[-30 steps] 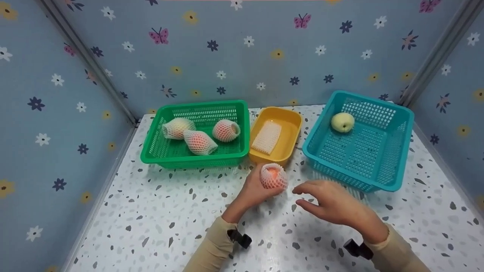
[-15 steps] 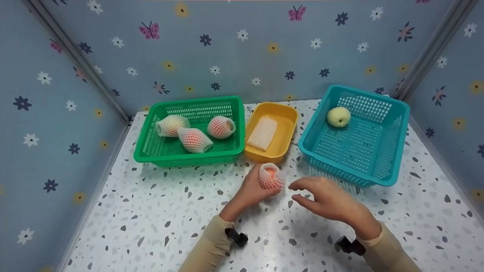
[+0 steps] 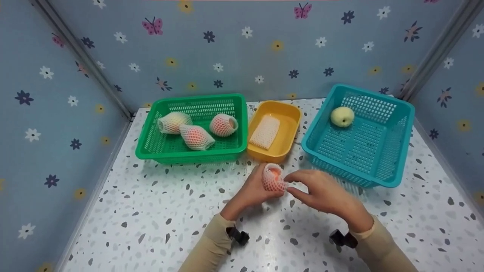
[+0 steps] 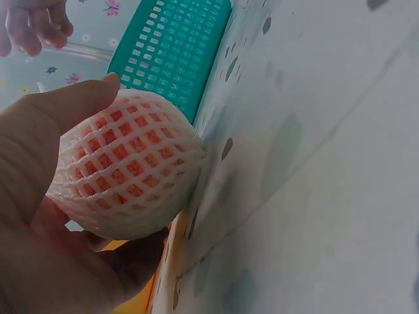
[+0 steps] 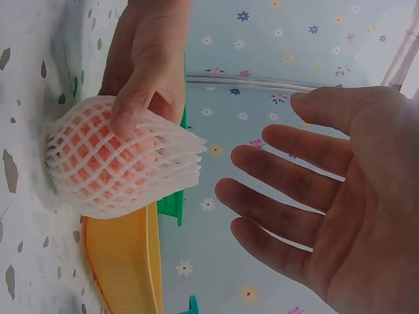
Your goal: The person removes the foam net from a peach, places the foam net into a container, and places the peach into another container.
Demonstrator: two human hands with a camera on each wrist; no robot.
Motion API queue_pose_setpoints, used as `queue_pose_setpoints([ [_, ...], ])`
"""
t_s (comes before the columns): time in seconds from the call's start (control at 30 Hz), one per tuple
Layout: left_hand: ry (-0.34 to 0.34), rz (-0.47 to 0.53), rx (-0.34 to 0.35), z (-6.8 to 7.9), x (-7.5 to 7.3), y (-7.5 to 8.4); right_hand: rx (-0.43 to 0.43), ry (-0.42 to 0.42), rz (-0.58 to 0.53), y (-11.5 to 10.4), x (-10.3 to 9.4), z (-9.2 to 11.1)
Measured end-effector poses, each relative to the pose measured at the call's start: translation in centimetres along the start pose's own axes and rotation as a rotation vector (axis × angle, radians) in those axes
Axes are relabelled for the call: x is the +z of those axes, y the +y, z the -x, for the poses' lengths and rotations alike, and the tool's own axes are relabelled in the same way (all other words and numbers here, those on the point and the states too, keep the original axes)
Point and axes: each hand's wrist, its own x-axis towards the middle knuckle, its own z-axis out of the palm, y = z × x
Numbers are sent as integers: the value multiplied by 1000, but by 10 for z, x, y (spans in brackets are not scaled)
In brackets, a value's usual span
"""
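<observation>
My left hand [image 3: 254,189] grips a reddish round fruit in a white foam net [image 3: 274,180] just above the table, in front of the yellow tray. In the left wrist view the thumb lies on the upper side of the netted fruit [image 4: 131,163], with fingers beneath it. The net's open end points up and shows bare red skin inside. Close to the right of the fruit is my right hand [image 3: 321,190]. In the right wrist view its fingers [image 5: 288,163] are spread and slightly bent, with a gap between them and the net's loose end [image 5: 183,154].
A green basket [image 3: 196,155] at the back left holds three netted fruits. Beside it, the yellow tray [image 3: 291,132] contains a flat foam net [image 3: 266,132]. At the right, a blue basket [image 3: 363,151] holds a pale yellow-green fruit [image 3: 342,116]. Flowered walls stand around the table.
My right hand has moved left, closer to the netted fruit. The left hand keeps its grip and has hardly moved. The head view has shifted slightly.
</observation>
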Motion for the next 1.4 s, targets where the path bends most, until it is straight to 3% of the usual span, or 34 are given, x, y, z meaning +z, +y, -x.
queue_pose_setpoints([
  [0.17,0,-28,3,-1,5,1,44,75,167,5,6,1],
  [0.27,23,-35,14,-3,6,1,58,102,208,8,9,-2],
  [0.47,35,-48,50,-5,4,0,49,115,209,10,17,-12],
  [0.7,44,-99,91,-3,4,-4,22,41,212,7,35,-27],
  [0.87,38,-134,67,-5,6,-3,61,43,249,8,39,-36],
  [1.1,38,-76,45,-7,5,-1,107,31,259,14,40,-42],
  [1.27,-31,-54,42,-5,-10,1,103,67,259,21,40,-42],
  [1.4,-130,-65,25,2,-43,1,96,60,248,21,41,-41],
])
